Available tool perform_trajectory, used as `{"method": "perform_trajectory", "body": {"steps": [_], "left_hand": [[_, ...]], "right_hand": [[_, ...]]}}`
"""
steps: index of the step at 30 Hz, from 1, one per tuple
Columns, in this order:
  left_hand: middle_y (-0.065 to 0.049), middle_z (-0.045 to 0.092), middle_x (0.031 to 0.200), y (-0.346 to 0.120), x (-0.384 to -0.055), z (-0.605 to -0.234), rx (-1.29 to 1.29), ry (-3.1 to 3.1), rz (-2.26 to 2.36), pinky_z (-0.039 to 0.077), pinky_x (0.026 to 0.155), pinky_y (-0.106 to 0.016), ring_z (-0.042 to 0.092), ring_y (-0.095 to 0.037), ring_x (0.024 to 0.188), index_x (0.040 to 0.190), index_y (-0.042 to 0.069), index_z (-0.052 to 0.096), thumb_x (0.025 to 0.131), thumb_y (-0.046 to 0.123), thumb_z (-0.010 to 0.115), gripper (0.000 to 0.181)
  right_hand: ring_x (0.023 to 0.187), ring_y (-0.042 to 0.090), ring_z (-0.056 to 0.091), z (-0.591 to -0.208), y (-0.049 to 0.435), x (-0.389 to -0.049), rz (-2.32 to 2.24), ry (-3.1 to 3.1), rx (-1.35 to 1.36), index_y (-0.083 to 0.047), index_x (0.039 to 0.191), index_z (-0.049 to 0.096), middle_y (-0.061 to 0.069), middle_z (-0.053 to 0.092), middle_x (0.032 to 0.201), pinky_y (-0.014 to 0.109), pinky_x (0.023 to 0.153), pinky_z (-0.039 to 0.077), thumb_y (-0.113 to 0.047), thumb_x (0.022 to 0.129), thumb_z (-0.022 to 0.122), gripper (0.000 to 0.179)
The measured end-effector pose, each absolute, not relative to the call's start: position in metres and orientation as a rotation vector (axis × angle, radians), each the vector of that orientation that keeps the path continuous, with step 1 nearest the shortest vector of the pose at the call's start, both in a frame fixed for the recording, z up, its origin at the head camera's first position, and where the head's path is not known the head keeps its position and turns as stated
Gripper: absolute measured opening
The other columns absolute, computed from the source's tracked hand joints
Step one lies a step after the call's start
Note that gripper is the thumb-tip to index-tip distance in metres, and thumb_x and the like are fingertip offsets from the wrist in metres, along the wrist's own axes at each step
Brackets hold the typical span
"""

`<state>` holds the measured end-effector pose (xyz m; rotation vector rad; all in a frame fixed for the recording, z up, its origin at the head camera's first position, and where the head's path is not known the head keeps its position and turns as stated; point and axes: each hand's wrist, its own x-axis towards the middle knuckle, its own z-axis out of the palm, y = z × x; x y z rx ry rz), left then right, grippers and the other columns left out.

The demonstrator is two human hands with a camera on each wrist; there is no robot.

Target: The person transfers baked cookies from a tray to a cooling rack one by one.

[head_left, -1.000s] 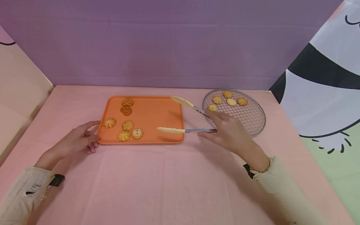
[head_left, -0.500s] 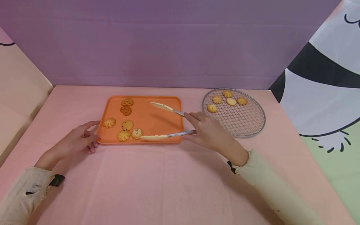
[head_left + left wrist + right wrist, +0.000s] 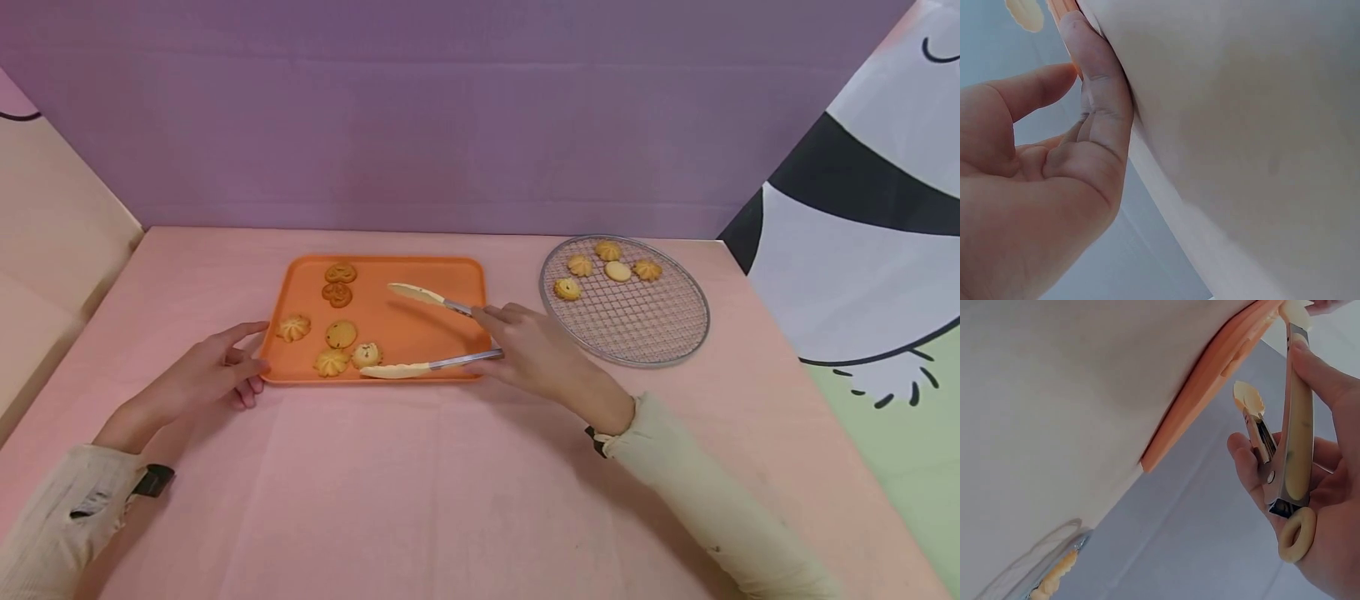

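Note:
In the head view, my right hand (image 3: 536,354) grips a pair of metal tongs with cream tips (image 3: 401,371), their arms spread wide over the orange tray (image 3: 442,279). The lower tip is right by a pale round cookie with dark flecks (image 3: 367,355); nothing sits between the tips. My left hand (image 3: 198,375) holds the tray's left rim with thumb and fingers. Near it on the tray lie a fluted cookie (image 3: 293,327), a second fluted cookie (image 3: 331,362) and a flat speckled cookie (image 3: 341,334). The right wrist view shows the tongs' hinge and end ring (image 3: 1297,535) by my palm.
Two brown pretzel-shaped cookies (image 3: 337,294) lie at the tray's back left. To the right stands a round wire rack (image 3: 705,312) bearing several cookies (image 3: 617,272). A purple cloth wall (image 3: 450,142) rises behind the pink table (image 3: 360,492).
My right hand has moved left with the tongs, from beside the rack to over the tray, and the lower tip has come near the flecked cookie. My left hand stays put.

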<state>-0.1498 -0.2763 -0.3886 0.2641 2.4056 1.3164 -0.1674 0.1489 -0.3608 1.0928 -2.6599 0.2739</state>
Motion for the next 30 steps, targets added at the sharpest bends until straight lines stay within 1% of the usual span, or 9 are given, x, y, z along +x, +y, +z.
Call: {"method": "perform_trajectory", "body": {"steps": [3, 7, 13, 19, 26, 30], "left_hand": [[-0.013, 0.064, 0.079, -0.276, -0.149, -0.388, 0.261, 2.406, 1.314, 0.059, 0.06, -0.033, 0.063, -0.02, 0.061, 0.154, -0.005, 0.018, 0.099, 0.006, 0.058, 0.069], [-0.013, 0.064, 0.079, -0.276, -0.149, -0.387, 0.253, 2.408, 1.305, 0.059, 0.06, -0.032, 0.063, -0.02, 0.062, 0.154, -0.005, 0.018, 0.1, 0.006, 0.058, 0.068], [-0.012, 0.064, 0.08, -0.277, -0.149, -0.389, 0.248, 2.411, 1.299, 0.059, 0.06, -0.032, 0.063, -0.02, 0.062, 0.154, -0.005, 0.018, 0.1, 0.006, 0.057, 0.067], [-0.012, 0.064, 0.08, -0.277, -0.15, -0.39, 0.243, 2.421, 1.283, 0.059, 0.06, -0.032, 0.063, -0.02, 0.063, 0.155, -0.005, 0.018, 0.101, 0.007, 0.056, 0.067], [-0.012, 0.064, 0.081, -0.276, -0.151, -0.389, 0.24, 2.422, 1.276, 0.059, 0.061, -0.031, 0.063, -0.021, 0.064, 0.155, -0.005, 0.017, 0.101, 0.007, 0.056, 0.067], [-0.012, 0.064, 0.08, -0.275, -0.15, -0.388, 0.24, 2.423, 1.271, 0.059, 0.061, -0.031, 0.063, -0.021, 0.064, 0.155, -0.005, 0.017, 0.101, 0.007, 0.056, 0.067]], "right_hand": [[0.091, 0.022, 0.065, -0.364, 0.147, -0.169, 0.277, -2.662, 1.101, 0.001, 0.13, 0.063, 0.011, 0.07, 0.117, 0.036, 0.072, 0.057, -0.047, 0.083, 0.079, 0.069], [0.094, 0.024, 0.066, -0.366, 0.143, -0.171, 0.294, -2.658, 1.113, 0.002, 0.13, 0.063, 0.013, 0.069, 0.118, 0.037, 0.077, 0.057, -0.047, 0.084, 0.078, 0.069], [0.097, 0.025, 0.067, -0.367, 0.137, -0.173, 0.311, -2.674, 1.113, 0.002, 0.13, 0.063, 0.015, 0.069, 0.118, 0.038, 0.081, 0.057, -0.046, 0.085, 0.077, 0.068], [0.089, 0.023, 0.066, -0.367, 0.133, -0.174, 0.335, -2.666, 1.135, 0.0, 0.126, 0.066, 0.011, 0.072, 0.11, 0.037, 0.076, 0.056, -0.043, 0.085, 0.078, 0.061], [0.098, 0.026, 0.069, -0.368, 0.132, -0.17, 0.35, -2.689, 1.126, -0.004, 0.123, 0.07, 0.013, 0.071, 0.116, 0.039, 0.082, 0.058, -0.039, 0.086, 0.078, 0.052], [0.093, 0.024, 0.071, -0.369, 0.132, -0.168, 0.329, -2.668, 1.134, -0.005, 0.12, 0.072, 0.011, 0.073, 0.113, 0.038, 0.078, 0.058, -0.037, 0.086, 0.078, 0.047]]}}
